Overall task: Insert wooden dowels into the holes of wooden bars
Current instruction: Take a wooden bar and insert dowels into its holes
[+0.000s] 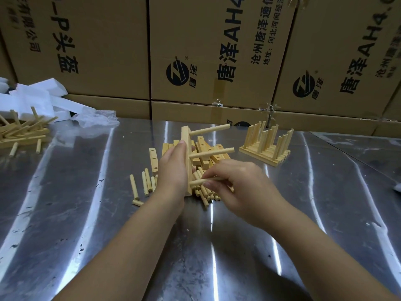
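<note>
Bar of pale wood (pixel 186 146), gripped upright in the left hand (pixel 171 172), offers its near end to the round wooden dowel (pixel 198 182) pinched in the right hand (pixel 238 187).

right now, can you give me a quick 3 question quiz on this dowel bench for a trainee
1. True or false: the bar that the left hand grips already carries two seated dowels.
2. The right hand pinches a third dowel. Which hole of the bar does its tip meet? A: the top one. B: the middle one. C: the lowest one.
3. Fill in: the finished bars, dowels pointing up, stand on the table to the person's ___ of the held bar.

Key: 1 true; 2 C; 3 right.
</note>
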